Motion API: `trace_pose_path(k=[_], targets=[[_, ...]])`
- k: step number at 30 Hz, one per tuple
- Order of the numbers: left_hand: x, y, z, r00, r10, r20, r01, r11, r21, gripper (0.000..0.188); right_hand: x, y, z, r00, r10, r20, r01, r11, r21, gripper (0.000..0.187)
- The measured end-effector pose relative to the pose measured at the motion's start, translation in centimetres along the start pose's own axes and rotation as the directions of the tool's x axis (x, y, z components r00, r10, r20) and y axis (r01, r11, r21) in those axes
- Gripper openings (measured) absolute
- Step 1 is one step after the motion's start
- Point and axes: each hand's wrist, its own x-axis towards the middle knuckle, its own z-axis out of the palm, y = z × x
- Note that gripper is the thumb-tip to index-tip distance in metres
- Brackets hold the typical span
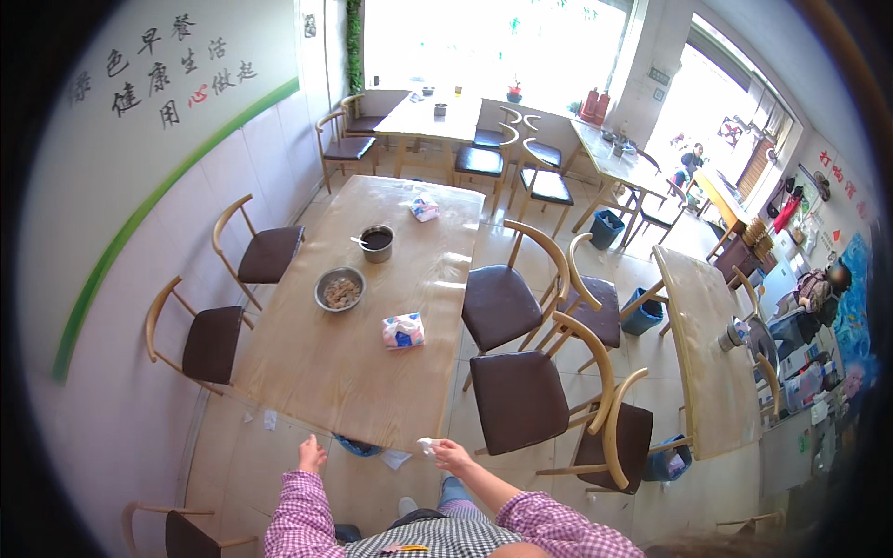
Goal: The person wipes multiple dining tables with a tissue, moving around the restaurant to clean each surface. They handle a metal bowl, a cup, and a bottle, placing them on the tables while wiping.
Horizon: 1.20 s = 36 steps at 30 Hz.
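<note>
A crumpled white tissue [427, 446] is pinched in my right hand [454, 457], just beyond the near edge of the wooden table [307, 372]. My left hand [313, 454] hovers by the table's near left corner, loosely open with nothing in it. On the tabletop, a metal bowl [319, 299] holds brownish food scraps. Behind it stands a deeper metal pot [379, 257] of dark liquid with a white spoon handle [359, 242] leaning out. One tissue pack [403, 331] lies near the table's right side, and another tissue pack [424, 209] lies farther back.
Below the near edge sits a blue-lined bin [357, 446], with paper scraps [396, 459] on the floor. Brown-seated chairs [517, 400] crowd the right side; two more chairs [216, 342] line the left wall. Another table [716, 372] stands at right, and a person [819, 293] is beyond it.
</note>
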Motion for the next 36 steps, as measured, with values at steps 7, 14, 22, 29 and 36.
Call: trace_pose_path(k=[7, 14, 22, 29, 36], targets=[[6.3, 3.6, -0.2, 0.999, 0.037, -0.006, -0.037, 0.959, -0.280, 0.050, 4.6, 0.1, 0.3, 0.989, 0.109, 0.100, -0.098, 0.989, -0.108, 0.017], [10.5, 12.2, -2.6, 0.915, -0.381, -0.133, 0.264, 0.815, -0.517, 0.055, 4.0, -0.1, 0.4, 0.987, 0.089, 0.135, -0.085, 0.996, -0.036, 0.017], [14.4, 7.7, -5.2, 0.988, -0.140, 0.073, 0.156, 0.924, -0.350, 0.050, 3.7, 1.2, 1.8, 0.997, -0.002, -0.078, -0.001, 0.999, -0.044, 0.017], [13.1, 7.4, -4.9, 0.994, -0.110, 0.000, 0.102, 0.921, -0.377, 0.043, 1.7, -1.0, 3.4, 0.988, 0.036, -0.153, -0.043, 0.998, -0.044, 0.022], [11.4, 6.7, -5.4, 0.994, -0.051, 0.097, 0.085, 0.915, -0.393, 0.046, 0.9, -1.1, 2.9, 0.971, 0.059, -0.233, -0.079, 0.994, -0.079, 0.023]])
